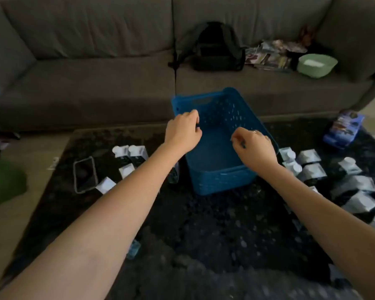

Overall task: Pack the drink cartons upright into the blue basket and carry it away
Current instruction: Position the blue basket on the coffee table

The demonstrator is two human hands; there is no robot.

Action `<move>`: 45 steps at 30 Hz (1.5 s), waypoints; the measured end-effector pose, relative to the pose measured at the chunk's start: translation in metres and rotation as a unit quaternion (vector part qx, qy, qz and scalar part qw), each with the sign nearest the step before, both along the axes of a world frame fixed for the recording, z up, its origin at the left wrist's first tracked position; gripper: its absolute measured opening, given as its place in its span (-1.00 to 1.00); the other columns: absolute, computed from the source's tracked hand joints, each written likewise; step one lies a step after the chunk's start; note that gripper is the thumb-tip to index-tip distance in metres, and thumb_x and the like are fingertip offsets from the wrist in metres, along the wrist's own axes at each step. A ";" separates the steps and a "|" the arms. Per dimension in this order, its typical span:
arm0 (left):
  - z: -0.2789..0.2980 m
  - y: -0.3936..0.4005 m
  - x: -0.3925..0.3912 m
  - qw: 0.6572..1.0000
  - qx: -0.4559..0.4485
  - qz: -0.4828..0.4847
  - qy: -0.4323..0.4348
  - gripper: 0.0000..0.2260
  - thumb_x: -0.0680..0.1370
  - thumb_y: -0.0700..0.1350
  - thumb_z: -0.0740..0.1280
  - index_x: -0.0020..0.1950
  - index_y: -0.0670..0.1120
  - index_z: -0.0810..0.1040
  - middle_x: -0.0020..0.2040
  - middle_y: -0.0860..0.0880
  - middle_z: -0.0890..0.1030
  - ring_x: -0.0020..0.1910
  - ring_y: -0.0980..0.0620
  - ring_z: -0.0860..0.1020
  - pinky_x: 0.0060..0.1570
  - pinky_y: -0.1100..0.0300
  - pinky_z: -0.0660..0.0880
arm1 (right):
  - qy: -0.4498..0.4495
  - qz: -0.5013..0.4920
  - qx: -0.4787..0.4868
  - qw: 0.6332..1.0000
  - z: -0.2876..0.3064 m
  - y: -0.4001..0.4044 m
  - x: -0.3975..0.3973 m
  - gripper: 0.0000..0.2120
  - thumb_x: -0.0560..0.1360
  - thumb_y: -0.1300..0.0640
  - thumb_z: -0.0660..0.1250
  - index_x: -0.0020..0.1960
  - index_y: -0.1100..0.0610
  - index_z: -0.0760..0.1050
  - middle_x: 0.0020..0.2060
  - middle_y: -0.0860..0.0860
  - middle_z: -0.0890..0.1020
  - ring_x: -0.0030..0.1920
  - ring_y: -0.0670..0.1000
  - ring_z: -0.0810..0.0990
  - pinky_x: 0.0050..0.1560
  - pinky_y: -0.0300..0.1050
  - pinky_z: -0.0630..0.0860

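The blue basket [221, 180] stands on the dark rug in the middle, with nothing inside it and its far end slightly raised. My left hand [182, 132] grips its left rim, fingers curled over the edge. At the right rim, the fingers of my right hand [256, 148] curl around the wall's top. Several drink cartons [130, 155] with white tops stand left of the basket, partly hidden by my left forearm. Several more cartons [312, 169] stand or lie to the right.
A phone [85, 174] lies on the rug left of the cartons. The grey sofa [95, 72] behind holds a black backpack [217, 48], papers and a green bowl [316, 64]. A blue package [342, 131] sits far right, a green object [4, 182] far left.
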State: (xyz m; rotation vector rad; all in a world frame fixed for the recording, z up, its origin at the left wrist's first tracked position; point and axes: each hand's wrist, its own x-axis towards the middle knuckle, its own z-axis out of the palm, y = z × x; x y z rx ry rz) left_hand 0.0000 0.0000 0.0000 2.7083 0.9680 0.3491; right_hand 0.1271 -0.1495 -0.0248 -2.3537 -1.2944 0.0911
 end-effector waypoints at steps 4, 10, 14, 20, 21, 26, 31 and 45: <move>-0.078 0.008 0.034 0.998 -0.013 0.052 0.044 -0.55 0.55 0.05 0.30 0.38 -0.07 0.31 0.34 -0.12 0.40 0.32 -0.16 0.36 0.24 -0.07 0.34 | -0.050 0.003 0.004 0.999 -0.059 0.000 0.023 -0.84 0.58 0.08 0.18 0.02 0.06 0.53 -0.24 -0.04 0.57 -0.14 0.10 0.53 -0.04 -0.05 0.29; -0.099 0.032 0.057 0.992 0.030 0.081 0.094 -0.60 0.53 -0.14 0.33 0.35 -0.05 0.35 0.41 -0.16 0.23 0.41 -0.25 0.18 0.31 -0.13 0.31 | -0.028 0.022 -0.006 0.999 -0.080 0.017 0.042 -0.83 0.57 0.01 0.20 -0.06 0.00 0.56 -0.21 0.00 0.65 -0.22 0.06 0.60 -0.20 -0.02 0.57; -0.103 0.040 0.060 0.986 0.091 0.070 0.120 -0.79 0.50 -0.26 0.29 0.11 -0.13 0.55 0.13 -0.12 0.48 -0.04 -0.10 0.48 -0.12 0.05 0.45 | 0.049 0.042 -0.083 0.994 -0.077 0.019 0.044 -0.69 0.59 -0.02 0.15 -0.13 0.07 0.60 -0.37 0.08 0.69 -0.31 0.02 0.66 -0.05 -0.01 0.61; -0.105 0.036 0.058 0.985 0.116 0.077 0.102 -0.74 0.49 -0.33 0.26 0.13 -0.12 0.55 0.15 -0.12 0.50 0.04 -0.12 0.52 -0.11 0.07 0.50 | -0.032 -0.017 -0.065 0.997 -0.085 0.020 0.044 -0.59 0.56 -0.13 0.07 -0.26 -0.02 0.59 -0.52 -0.01 0.65 -0.32 -0.07 0.63 -0.18 -0.12 0.47; -0.104 0.033 0.056 0.985 0.113 0.086 0.093 -0.73 0.50 -0.33 0.26 0.16 -0.12 0.54 0.21 -0.13 0.45 0.09 -0.14 0.50 -0.07 0.06 0.49 | -0.029 -0.018 -0.059 0.998 -0.086 0.019 0.041 -0.55 0.57 -0.16 0.05 -0.27 -0.02 0.59 -0.52 -0.01 0.64 -0.33 -0.06 0.63 -0.19 -0.13 0.48; -0.095 0.016 0.042 0.985 0.009 0.152 0.084 -0.46 0.53 -0.39 0.23 0.47 -0.08 0.23 0.55 -0.21 -0.15 0.51 -0.30 0.00 0.09 0.04 0.39 | -0.048 -0.019 0.023 0.998 -0.084 0.007 0.026 -0.35 0.60 -0.25 -0.04 -0.30 0.11 0.62 -0.51 0.02 0.58 -0.35 0.10 0.64 -0.29 -0.11 0.50; -0.091 -0.008 0.012 0.990 -0.039 0.113 0.072 -0.42 0.54 -0.35 0.19 0.53 -0.11 0.12 0.35 -0.21 0.31 -0.23 -0.03 0.43 -0.31 0.16 0.39 | -0.041 0.025 0.001 0.999 -0.081 -0.022 -0.002 -0.36 0.61 -0.24 -0.04 -0.38 0.17 0.48 -0.51 0.03 0.58 -0.37 0.15 0.63 -0.23 -0.07 0.57; -0.093 -0.132 -0.098 0.991 -0.038 0.109 0.064 -0.64 0.52 -0.35 0.22 0.32 -0.26 0.31 0.24 -0.19 0.39 -0.34 0.05 0.32 -0.45 0.23 0.28 | -0.052 0.019 -0.017 0.998 -0.089 -0.150 -0.116 -0.39 0.63 -0.17 -0.05 -0.48 0.14 0.29 -0.51 0.06 0.49 -0.46 0.09 0.44 -0.17 0.02 0.62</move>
